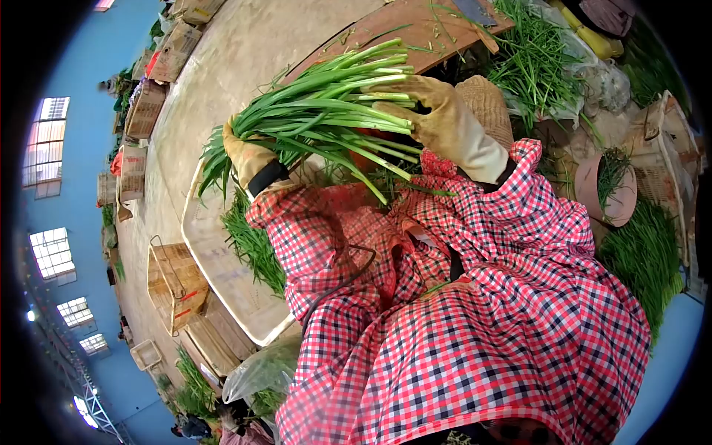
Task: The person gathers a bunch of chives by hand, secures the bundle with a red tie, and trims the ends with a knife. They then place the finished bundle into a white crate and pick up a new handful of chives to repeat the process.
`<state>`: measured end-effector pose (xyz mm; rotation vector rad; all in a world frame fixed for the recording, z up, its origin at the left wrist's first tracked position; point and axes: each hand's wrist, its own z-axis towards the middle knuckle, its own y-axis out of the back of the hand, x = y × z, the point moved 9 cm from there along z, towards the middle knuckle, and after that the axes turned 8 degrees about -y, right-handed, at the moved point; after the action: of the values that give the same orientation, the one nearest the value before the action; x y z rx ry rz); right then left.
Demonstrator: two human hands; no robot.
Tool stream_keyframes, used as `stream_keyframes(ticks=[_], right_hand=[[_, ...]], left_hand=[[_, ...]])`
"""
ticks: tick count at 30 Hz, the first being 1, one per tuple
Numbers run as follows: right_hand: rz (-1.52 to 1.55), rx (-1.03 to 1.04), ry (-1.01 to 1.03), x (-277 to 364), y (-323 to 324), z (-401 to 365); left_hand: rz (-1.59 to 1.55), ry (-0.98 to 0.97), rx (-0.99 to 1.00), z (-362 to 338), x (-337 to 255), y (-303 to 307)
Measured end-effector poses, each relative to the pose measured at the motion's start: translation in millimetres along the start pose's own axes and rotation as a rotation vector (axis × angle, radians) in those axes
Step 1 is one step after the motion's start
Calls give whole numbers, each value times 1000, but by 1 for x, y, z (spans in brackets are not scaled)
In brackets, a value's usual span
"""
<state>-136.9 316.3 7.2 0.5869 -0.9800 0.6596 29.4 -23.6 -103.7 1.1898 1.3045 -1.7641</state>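
Observation:
A bunch of garlic chives [319, 104] with long green leaves and pale stem ends is held up across the front of my checked garment. My left hand [248, 152], in a tan glove with a dark band at the wrist, is closed round the leafy end. At the pale stem ends, my right hand [437, 111] in a similar glove has its fingers and thumb on either side of the stalks. Some leaves hang loose below the bunch. Part of the left fingers is hidden by the leaves.
Below my left arm stands a pale tub [230, 259] with more greens inside. A brown board [400, 33] with scraps lies ahead. Loose greens [534, 67] rest on plastic at upper right, near a pink container [604, 189]. Crates [176, 285] and boxes line the left.

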Motion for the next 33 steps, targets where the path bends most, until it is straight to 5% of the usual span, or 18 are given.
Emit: stream_keyframes(ticks=[3,4,7,12,14,21,25,28,33], right_hand=[[-129,-39,11,14,5,-2],[236,-87,-46,-3,6,-3],[-142,-134,12,9,11,-4],[172,-10,-184,-14,-2,-7],[555,-64,-267,-31,-5,-8],[-76,-381,122,3,16,-10],[-406,-388,288,29,27,-14],[-637,-381,187,14,40,-20],[-198,-395,-327,-46,114,-40]], left_hand=[[-4,-2,-73,-8,-5,-10],[-57,1,-61,-3,2,-8],[-131,5,-42,-5,1,-15],[-27,26,-158,-35,-27,-26],[-30,8,-133,-25,-20,-16],[-57,-24,2,-10,2,-8],[-172,187,48,-6,11,-21],[-66,182,6,-5,21,-21],[-324,302,-84,1,42,-19]])
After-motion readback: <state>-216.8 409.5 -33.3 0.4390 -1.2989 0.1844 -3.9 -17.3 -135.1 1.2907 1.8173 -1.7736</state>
